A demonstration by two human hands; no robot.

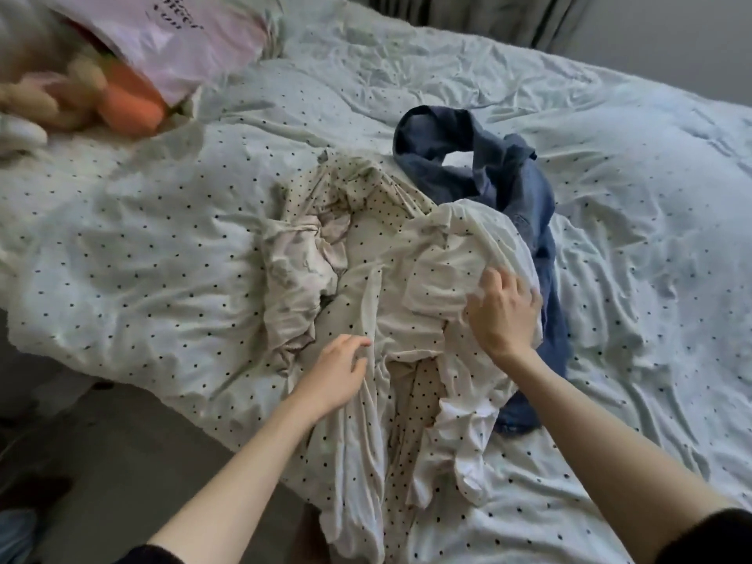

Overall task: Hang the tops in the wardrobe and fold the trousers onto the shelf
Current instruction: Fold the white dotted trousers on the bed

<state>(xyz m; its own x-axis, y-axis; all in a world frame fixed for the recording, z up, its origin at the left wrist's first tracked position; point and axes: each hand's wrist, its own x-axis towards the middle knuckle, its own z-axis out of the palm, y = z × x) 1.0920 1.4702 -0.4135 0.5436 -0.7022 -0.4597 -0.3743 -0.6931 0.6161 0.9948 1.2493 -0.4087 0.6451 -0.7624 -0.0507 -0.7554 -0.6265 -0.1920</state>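
A crumpled heap of clothes lies on the bed. A white garment with black dots (390,319) sprawls across the middle and hangs over the near edge. Beside it on the left is a bunched cream piece (297,270). Blue denim jeans (500,173) lie twisted behind and to the right of the heap. My right hand (502,311) rests on a fold of the dotted garment, fingers bent into the cloth. My left hand (337,372) touches the same garment lower down, fingers relaxed.
The bed's duvet (142,246) is pale with small black dots, much like the garment. A plush toy (49,95) with an orange carrot and a pink pillow (183,46) lie at the far left. Grey floor (122,453) shows at lower left.
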